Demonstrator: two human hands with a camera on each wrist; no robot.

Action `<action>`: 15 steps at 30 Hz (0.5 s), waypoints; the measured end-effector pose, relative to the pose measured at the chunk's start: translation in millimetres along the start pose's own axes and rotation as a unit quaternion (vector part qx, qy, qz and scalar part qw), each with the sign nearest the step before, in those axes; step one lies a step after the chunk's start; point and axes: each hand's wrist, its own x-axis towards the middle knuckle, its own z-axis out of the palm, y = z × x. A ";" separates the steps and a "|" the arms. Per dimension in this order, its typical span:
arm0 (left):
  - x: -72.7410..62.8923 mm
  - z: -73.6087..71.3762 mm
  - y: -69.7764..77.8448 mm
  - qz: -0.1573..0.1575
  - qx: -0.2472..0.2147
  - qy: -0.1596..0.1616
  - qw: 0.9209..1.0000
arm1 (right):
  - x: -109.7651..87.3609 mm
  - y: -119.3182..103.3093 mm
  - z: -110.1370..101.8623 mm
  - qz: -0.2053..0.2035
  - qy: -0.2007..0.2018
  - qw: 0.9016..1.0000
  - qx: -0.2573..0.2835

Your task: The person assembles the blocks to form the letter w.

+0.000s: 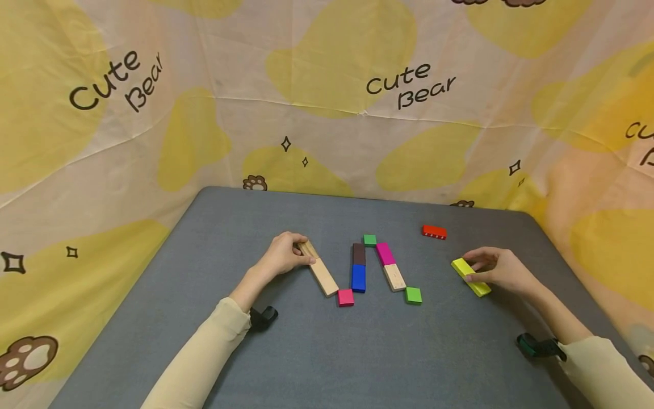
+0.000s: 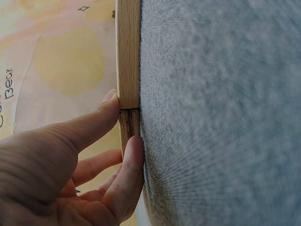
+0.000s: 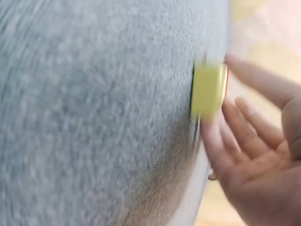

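Note:
My left hand [image 1: 283,254] pinches a plain wooden block [image 1: 307,248] between thumb and fingers, flat on the table. That block meets a second wooden block [image 1: 324,277] end to end, and the left wrist view shows the thin seam between the wooden blocks [image 2: 128,52] beside the thumb. A pink block [image 1: 346,297] lies at the near end of this slanted pair. Over on the right, my right hand [image 1: 501,271] grips a yellow block [image 1: 479,286] by its sides, low at the table. In the right wrist view the yellow block [image 3: 206,89] shows its end, blurred.
Between the hands, a brown block [image 1: 359,254] and a blue block [image 1: 359,278] form a column. A green block [image 1: 370,240], magenta block [image 1: 385,254], wooden block [image 1: 394,278] and light green block [image 1: 413,295] continue the zigzag. A red block [image 1: 434,232] lies farther back.

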 end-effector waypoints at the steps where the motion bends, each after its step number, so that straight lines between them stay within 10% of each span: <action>1: -0.1 0.0 -0.1 0.000 0.002 0.001 1.000 | -0.6 1.4 0.0 -0.006 -0.007 1.000 0.010; 15: -0.8 0.0 -0.5 -0.004 -0.003 0.001 1.000 | -1.8 17.6 -8.7 -0.080 -0.164 0.974 0.131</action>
